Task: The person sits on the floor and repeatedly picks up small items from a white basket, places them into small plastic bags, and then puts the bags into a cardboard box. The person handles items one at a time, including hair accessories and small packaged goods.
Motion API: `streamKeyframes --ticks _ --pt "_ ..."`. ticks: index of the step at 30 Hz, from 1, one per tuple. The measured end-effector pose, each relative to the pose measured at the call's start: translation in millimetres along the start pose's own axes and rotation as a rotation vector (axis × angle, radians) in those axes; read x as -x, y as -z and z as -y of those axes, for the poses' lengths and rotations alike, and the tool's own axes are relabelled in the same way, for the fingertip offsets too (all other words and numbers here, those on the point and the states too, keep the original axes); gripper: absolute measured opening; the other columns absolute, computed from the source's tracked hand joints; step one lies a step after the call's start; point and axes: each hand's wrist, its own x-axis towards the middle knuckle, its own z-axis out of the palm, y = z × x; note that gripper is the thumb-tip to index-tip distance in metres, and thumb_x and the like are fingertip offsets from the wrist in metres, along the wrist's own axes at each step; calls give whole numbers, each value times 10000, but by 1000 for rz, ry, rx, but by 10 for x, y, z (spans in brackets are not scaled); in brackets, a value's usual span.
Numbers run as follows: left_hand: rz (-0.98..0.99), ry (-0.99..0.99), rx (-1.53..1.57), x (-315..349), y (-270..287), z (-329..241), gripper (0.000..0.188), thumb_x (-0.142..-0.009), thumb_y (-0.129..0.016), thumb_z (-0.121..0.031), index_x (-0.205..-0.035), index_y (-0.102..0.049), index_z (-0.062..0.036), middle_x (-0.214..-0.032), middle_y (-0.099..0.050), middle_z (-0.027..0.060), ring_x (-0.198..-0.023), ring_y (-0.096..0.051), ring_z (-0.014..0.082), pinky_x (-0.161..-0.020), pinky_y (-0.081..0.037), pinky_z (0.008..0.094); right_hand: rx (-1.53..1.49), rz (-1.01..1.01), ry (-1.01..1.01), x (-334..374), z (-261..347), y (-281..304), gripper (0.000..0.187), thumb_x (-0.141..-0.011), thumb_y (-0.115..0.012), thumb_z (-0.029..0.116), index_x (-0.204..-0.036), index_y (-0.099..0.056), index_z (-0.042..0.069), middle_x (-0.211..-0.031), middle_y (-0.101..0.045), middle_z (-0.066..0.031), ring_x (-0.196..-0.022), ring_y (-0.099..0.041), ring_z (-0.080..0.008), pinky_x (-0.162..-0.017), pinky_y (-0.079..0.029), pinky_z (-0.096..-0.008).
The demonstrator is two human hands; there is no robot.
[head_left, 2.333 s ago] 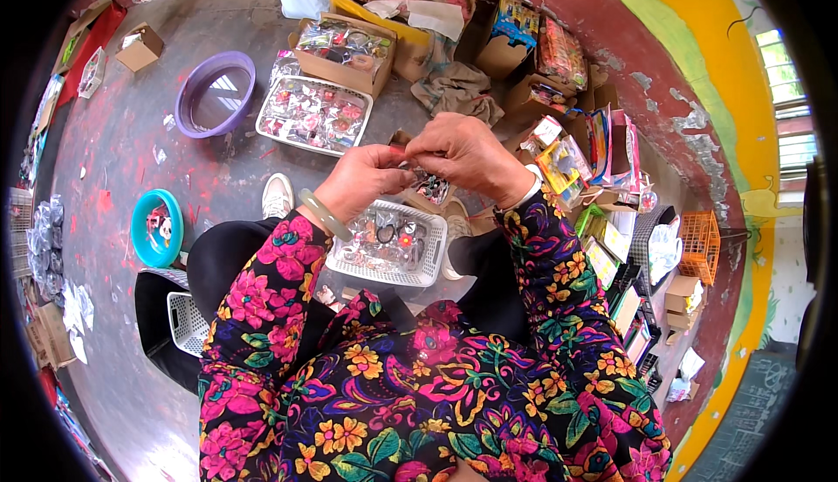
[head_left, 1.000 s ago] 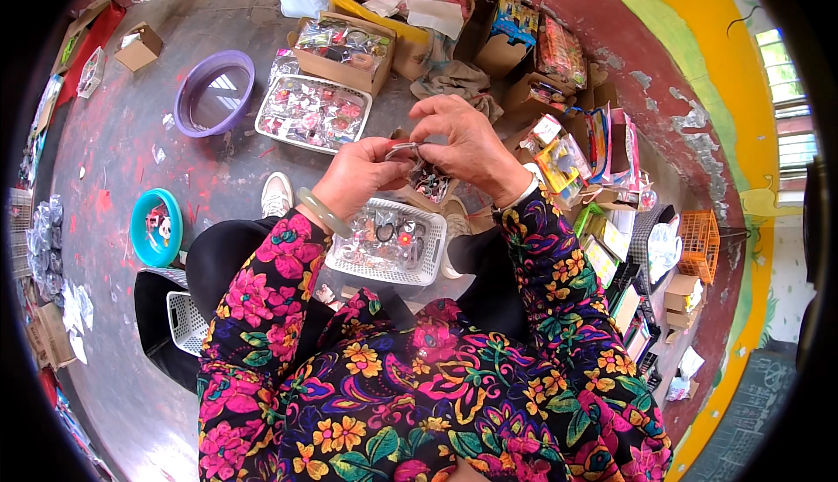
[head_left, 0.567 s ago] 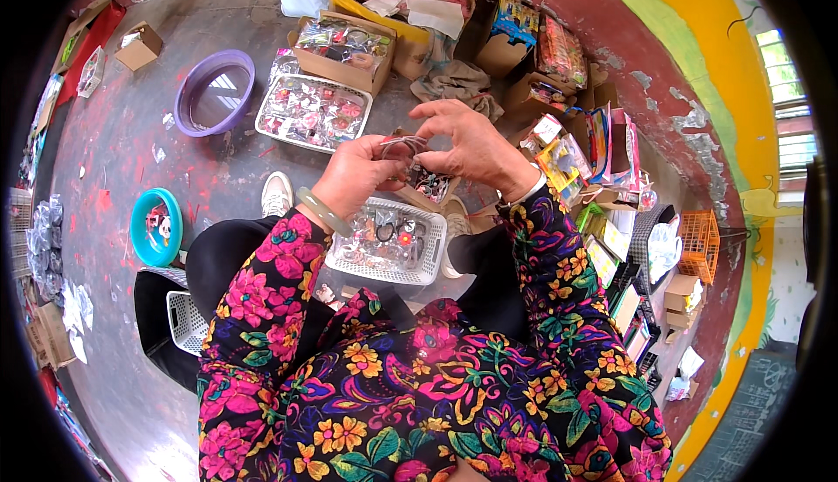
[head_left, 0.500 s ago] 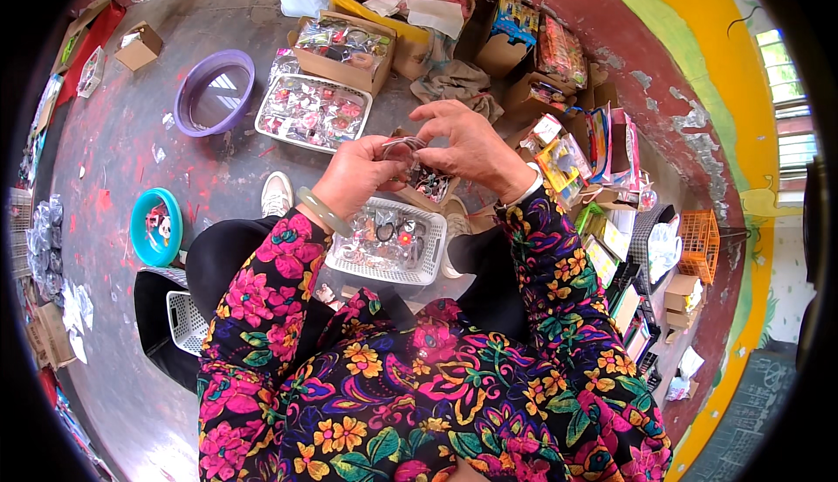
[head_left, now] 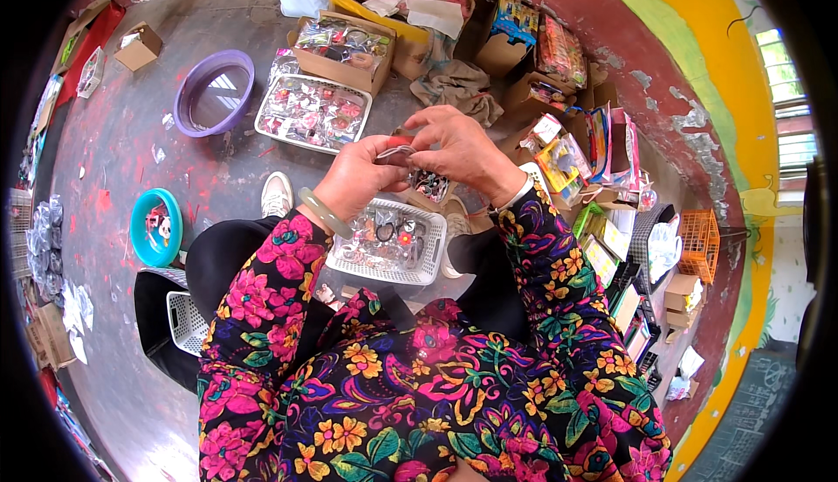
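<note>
My left hand (head_left: 360, 175) and my right hand (head_left: 461, 146) meet in front of me, both pinching one small clear packet (head_left: 397, 154) with a red bit in it. A pale green bangle (head_left: 325, 212) sits on my left wrist. Just below the hands a white mesh basket (head_left: 422, 266) rests on my lap, filled with several small wrapped trinkets. Floral sleeves cover both forearms.
A clear tray of wrapped trinkets (head_left: 312, 113) lies on the floor ahead, with a cardboard box (head_left: 343, 47) of more behind it. A purple basin (head_left: 214, 92) and a teal bowl (head_left: 156, 226) sit left. Boxes and packaged goods (head_left: 578, 150) crowd the right wall. Another white basket (head_left: 186, 321) stands by my left knee.
Both hands stayed together above the lap basket, shifting slightly up and left while the fingers worked the small packet.
</note>
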Motion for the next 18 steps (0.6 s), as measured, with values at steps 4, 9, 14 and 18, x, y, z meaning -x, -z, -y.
streamKeyframes --ticks 4,9,14,18 --pt "-38 -19 -11 21 -46 -28 296 -832 -553 -3 -1127 -531 6 -923 -581 10 -793 -565 72 -696 -505 209 -70 24 -96 -9 86 75 170 -685 -677 175 -801 -663 52 -1069 -578 -117 -1058 -495 -268 -883 -400 -335" --pt "-36 -25 -63 -15 -26 14 319 -828 -585 -22 -1139 -522 19 -930 -582 17 -786 -567 75 -686 -508 209 -24 -73 12 -2 30 26 149 -673 -666 181 -757 -668 57 -996 -592 -129 -1010 -505 -289 -825 -422 -359" --pt "-41 -51 -29 1 -38 3 335 -813 -591 2 -1140 -519 24 -952 -587 37 -799 -582 91 -686 -514 216 30 -42 22 15 3 14 157 -675 -662 181 -786 -678 71 -1035 -578 -137 -1043 -486 -299 -847 -414 -367" --pt "-60 -62 -41 -12 -32 22 327 -808 -585 16 -1129 -525 24 -957 -589 39 -802 -584 91 -692 -513 215 56 -75 48 6 27 6 167 -674 -659 171 -807 -682 72 -1060 -565 -152 -1087 -468 -312 -878 -403 -375"
